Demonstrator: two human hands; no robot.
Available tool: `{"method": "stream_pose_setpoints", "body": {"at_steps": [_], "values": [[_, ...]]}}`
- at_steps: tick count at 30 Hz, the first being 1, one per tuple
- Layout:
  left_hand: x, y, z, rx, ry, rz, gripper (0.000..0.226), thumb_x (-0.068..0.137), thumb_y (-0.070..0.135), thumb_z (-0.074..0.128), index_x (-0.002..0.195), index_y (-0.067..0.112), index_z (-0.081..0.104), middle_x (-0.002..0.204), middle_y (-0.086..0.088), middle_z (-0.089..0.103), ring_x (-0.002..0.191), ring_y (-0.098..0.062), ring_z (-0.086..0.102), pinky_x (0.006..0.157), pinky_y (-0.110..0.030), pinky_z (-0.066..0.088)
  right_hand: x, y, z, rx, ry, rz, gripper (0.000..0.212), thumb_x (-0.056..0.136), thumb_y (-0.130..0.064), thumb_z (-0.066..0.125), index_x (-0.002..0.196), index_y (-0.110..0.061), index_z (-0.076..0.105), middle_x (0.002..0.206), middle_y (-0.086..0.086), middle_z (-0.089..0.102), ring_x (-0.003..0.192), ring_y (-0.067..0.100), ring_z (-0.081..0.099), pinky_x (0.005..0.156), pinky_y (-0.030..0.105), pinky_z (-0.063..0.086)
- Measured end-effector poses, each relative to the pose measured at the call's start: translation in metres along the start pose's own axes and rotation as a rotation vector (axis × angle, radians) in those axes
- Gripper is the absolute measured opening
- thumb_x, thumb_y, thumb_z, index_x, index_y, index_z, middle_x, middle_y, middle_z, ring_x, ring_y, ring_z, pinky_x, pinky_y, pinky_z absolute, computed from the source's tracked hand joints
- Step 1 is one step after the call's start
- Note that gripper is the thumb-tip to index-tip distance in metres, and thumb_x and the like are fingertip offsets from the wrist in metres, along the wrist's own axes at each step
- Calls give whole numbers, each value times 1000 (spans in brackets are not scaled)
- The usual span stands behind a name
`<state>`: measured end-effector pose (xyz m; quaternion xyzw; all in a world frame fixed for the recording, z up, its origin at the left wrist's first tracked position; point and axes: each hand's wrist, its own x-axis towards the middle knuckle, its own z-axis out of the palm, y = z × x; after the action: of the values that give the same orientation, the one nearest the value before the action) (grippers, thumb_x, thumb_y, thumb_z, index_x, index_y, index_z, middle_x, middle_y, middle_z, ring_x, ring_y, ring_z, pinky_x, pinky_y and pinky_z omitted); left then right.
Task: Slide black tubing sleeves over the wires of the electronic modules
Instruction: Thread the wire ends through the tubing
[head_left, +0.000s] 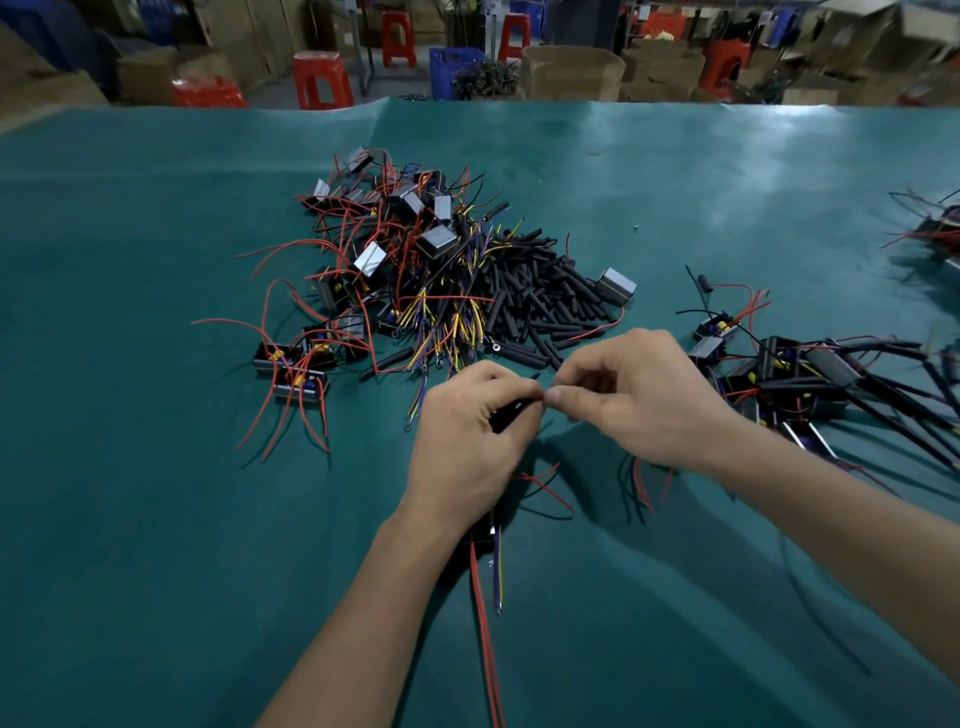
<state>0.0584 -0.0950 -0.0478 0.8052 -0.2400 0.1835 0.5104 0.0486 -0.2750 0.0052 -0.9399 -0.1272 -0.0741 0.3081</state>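
Observation:
My left hand (475, 421) grips a black tubing sleeve (511, 413) between thumb and curled fingers. My right hand (631, 397) pinches something thin at the sleeve's end, thumb tips nearly touching; the wire there is too small to see. A module (485, 530) lies under my left wrist, its red wires (485, 623) and a purple-yellow wire (497, 566) trailing toward me. A heap of loose black sleeves (540, 291) lies just beyond my hands. Unsleeved modules with red wires (374, 249) are piled at the centre left.
Sleeved modules (795, 374) lie in a pile to the right on the green table cover (156, 519). Another cluster (935, 234) sits at the far right edge. Red stools (322, 78), a blue crate (457, 70) and cardboard boxes (571, 73) stand beyond the table.

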Motion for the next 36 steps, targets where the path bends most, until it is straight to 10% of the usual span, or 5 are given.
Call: {"method": "stream_pose_setpoints", "body": {"at_steps": [12,15,22,31,36], "values": [[0,2,2,104,-4,59,10,83,6,77,90,12,80,84,4,69,79,-8,64,73,-23,50,-6,-4,14,1115,-155,928,24,88,-7,71,64,-7,74,58,2,55,44,7,46,37,18,37],[0,1,2,106,8,59,10,82,7,75,90,12,80,84,4,69,77,-7,63,73,-21,49,-10,-3,20,1001,-82,744,26,90,-10,72,64,-11,75,61,4,60,46,10,51,41,21,42],[0,1,1,86,-7,54,12,83,8,79,94,13,81,85,3,71,79,-5,64,75,-17,49,-21,11,19,-251,266,-409,4,90,-10,78,92,-7,76,77,3,70,67,24,63,64,37,55],[1,1,-1,81,-7,34,10,84,7,77,92,11,81,86,6,70,80,-3,63,76,-11,45,-16,11,15,-554,228,-527,6,91,1,69,86,-3,70,74,9,62,64,29,55,57,43,52],[0,0,0,67,-7,37,8,85,9,77,91,12,80,85,6,70,79,-4,63,73,-16,48,-12,-1,14,-249,102,-176,12,94,-16,70,82,-15,69,65,-9,58,61,15,52,61,36,46]]}}
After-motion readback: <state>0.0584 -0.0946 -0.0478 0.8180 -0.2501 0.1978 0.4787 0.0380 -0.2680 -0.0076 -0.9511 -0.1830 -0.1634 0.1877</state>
